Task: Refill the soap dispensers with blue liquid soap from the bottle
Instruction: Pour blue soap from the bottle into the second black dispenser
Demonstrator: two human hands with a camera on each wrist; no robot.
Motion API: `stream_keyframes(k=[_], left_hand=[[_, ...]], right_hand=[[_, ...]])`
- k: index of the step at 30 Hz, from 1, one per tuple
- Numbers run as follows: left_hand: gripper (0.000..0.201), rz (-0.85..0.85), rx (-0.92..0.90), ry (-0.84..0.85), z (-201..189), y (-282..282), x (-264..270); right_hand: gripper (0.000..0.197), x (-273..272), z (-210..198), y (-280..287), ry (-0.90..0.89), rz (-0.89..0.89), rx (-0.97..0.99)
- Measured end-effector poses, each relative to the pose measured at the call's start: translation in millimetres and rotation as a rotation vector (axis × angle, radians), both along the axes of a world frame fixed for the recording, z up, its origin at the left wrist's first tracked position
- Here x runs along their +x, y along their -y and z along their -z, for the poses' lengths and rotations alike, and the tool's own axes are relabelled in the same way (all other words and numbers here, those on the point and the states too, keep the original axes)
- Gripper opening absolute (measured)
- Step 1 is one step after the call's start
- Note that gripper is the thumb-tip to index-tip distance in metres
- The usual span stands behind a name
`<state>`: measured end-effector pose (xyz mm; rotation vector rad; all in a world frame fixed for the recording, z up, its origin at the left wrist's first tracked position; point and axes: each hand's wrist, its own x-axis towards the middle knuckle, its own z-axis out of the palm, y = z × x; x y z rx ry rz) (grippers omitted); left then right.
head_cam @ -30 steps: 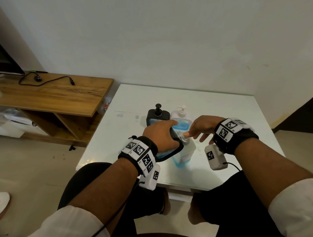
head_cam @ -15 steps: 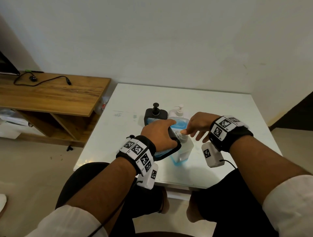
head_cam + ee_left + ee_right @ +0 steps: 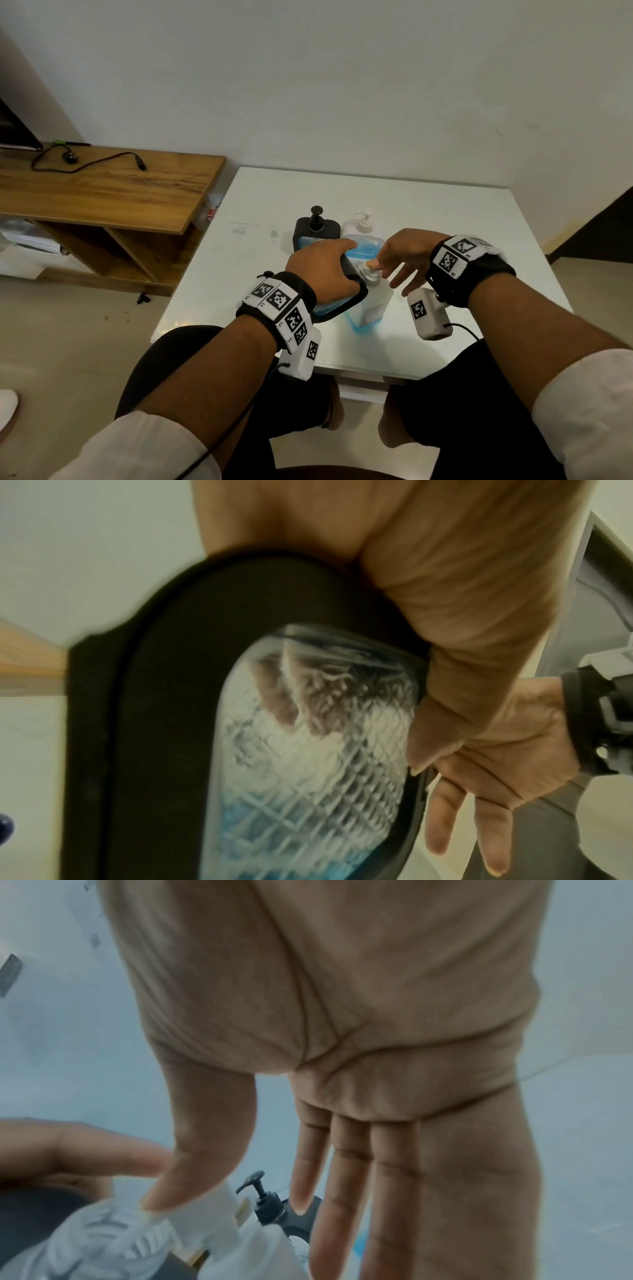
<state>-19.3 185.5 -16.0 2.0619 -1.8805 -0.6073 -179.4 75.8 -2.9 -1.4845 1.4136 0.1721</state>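
My left hand (image 3: 325,270) grips a black-framed dispenser (image 3: 337,306) at the table's front; its patterned window (image 3: 308,764) shows blue soap low down. Right beside it is a white bottle (image 3: 375,301) with blue soap at its base. My right hand (image 3: 407,253) hovers over that bottle. Its thumb tip lies on the ribbed white cap (image 3: 137,1240), and the other fingers (image 3: 346,1177) are straight and off it. Behind these stand a second black pump dispenser (image 3: 317,229) and a white pump bottle (image 3: 363,224) holding blue soap.
The white table (image 3: 445,212) stands against the wall, with bare top to the right and behind the bottles. A wooden shelf unit (image 3: 102,192) with a black cable (image 3: 85,164) stands to the left. My knees are under the front edge.
My right hand's fingers have spread away from the white cap, leaving only the thumb tip on it. The left hand has kept its grip on the black dispenser.
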Motion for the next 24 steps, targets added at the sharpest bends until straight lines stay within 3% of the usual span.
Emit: stream_keyframes(k=[6,12,19,24], left_hand=[[0.069,0.000,0.001,-0.007,3.4,1.3,1.6],[0.071,0.008,0.008,-0.004,3.6,1.2,2.6],[0.070,0.002,0.003,-0.012,3.2,-0.3,1.3],[0.071,0.013,0.003,0.012,1.0,1.6,-0.5]], right_hand=[[0.023,-1.9,-2.6,1.3,0.050,0.002,0.026],[0.032,8.8,0.1,2.7,-0.035,-0.045,-0.031],[0.019,-0.9,-2.0,-1.0,0.083,-0.018,0.013],[0.014,7.3,-1.0,-2.0,0.044,-0.019,0.011]])
